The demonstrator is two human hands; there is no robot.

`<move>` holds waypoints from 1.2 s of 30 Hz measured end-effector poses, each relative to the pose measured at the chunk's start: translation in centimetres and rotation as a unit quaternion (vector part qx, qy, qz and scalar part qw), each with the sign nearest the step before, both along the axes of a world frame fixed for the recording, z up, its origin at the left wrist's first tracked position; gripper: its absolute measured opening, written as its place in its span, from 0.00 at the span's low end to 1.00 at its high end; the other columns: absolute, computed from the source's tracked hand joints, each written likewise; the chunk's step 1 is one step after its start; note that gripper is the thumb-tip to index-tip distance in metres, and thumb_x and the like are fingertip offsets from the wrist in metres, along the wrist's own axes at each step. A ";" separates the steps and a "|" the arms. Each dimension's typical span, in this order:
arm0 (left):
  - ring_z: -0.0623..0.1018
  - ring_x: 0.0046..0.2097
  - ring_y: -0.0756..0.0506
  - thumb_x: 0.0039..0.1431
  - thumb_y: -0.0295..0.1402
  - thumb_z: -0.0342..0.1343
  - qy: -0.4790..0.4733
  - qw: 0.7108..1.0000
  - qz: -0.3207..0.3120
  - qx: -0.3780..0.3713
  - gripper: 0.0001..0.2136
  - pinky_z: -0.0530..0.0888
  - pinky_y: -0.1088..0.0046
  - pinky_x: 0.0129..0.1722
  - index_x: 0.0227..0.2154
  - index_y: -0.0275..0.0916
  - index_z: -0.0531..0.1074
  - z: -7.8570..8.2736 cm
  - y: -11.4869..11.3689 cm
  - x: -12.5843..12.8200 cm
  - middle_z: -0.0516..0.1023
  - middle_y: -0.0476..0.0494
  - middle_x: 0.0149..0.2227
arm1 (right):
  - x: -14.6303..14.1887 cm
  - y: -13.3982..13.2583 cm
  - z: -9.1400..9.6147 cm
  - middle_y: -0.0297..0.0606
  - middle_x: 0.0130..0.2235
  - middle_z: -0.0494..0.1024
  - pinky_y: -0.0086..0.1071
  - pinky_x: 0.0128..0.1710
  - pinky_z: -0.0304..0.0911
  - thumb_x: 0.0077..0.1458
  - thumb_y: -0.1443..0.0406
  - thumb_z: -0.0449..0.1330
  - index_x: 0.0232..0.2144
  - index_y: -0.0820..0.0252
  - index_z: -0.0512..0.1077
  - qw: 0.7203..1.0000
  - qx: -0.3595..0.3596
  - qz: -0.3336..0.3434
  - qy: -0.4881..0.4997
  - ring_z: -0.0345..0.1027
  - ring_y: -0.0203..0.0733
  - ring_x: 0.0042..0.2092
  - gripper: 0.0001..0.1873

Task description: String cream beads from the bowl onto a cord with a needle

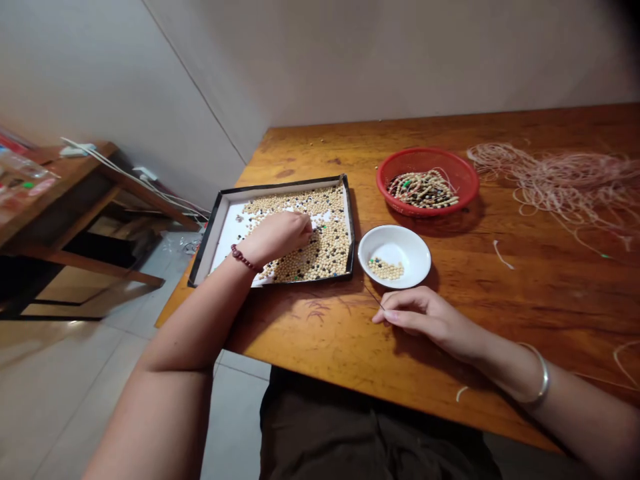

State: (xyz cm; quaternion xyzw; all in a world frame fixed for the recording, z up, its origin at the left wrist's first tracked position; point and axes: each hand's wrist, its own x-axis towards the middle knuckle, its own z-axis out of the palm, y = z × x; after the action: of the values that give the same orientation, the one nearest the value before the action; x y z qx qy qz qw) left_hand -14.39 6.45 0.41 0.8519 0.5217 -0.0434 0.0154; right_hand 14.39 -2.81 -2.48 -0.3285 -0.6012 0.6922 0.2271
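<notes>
A black-rimmed tray (220, 207) with a white floor holds several cream beads and a few dark ones. My left hand (277, 235) reaches into it, fingers curled down among the beads; what they pinch is hidden. My right hand (425, 317) rests on the wooden table (525, 280) in front of a small white bowl (410, 241) with a few cream beads. Its fingers are pressed together on a thin thread or needle (374, 298) that points toward the tray.
A red mesh basket (453, 163) with strung bead bracelets stands behind the bowl. A tangle of pale cord (560, 177) lies at the far right, with loose cord scraps nearby. A low wooden shelf (75, 193) stands to the left over tiled floor.
</notes>
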 end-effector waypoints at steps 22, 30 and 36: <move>0.74 0.33 0.48 0.59 0.29 0.54 -0.249 0.964 0.006 0.095 0.02 0.71 0.72 0.35 0.33 0.39 0.71 2.6 -10.7 7.2 0.76 0.46 0.31 | -0.3 1.0 0.1 0.38 0.29 0.80 0.29 0.33 0.62 0.47 0.64 0.65 0.25 0.63 0.77 0.992 -0.083 -0.031 0.084 0.68 0.34 0.31 0.06; 0.76 0.37 0.45 0.62 0.36 0.49 -0.179 0.982 -0.008 0.051 0.08 0.70 0.70 0.38 0.36 0.40 0.72 2.4 -2.3 6.4 0.78 0.43 0.37 | -0.1 2.0 -0.7 0.37 0.28 0.79 0.23 0.15 0.48 0.48 0.59 0.66 0.30 0.64 0.76 0.978 -0.165 -0.051 0.114 0.53 0.25 0.17 0.12; 0.74 0.39 0.40 0.63 0.39 0.45 -0.115 0.987 -0.020 0.112 0.11 0.68 0.66 0.35 0.38 0.43 0.71 0.1 -1.6 6.0 0.77 0.41 0.35 | 0.3 3.7 -0.4 0.39 0.31 0.80 0.24 0.23 0.58 0.45 0.62 0.66 0.26 0.65 0.75 0.980 -0.120 -0.098 0.123 0.66 0.31 0.28 0.10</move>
State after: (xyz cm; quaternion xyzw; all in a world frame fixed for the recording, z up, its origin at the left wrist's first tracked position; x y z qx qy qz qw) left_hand -8.41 4.83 0.52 0.8577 0.5011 0.1130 -0.0210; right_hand 14.65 0.87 -2.87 -0.3232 -0.4463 0.7684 0.3254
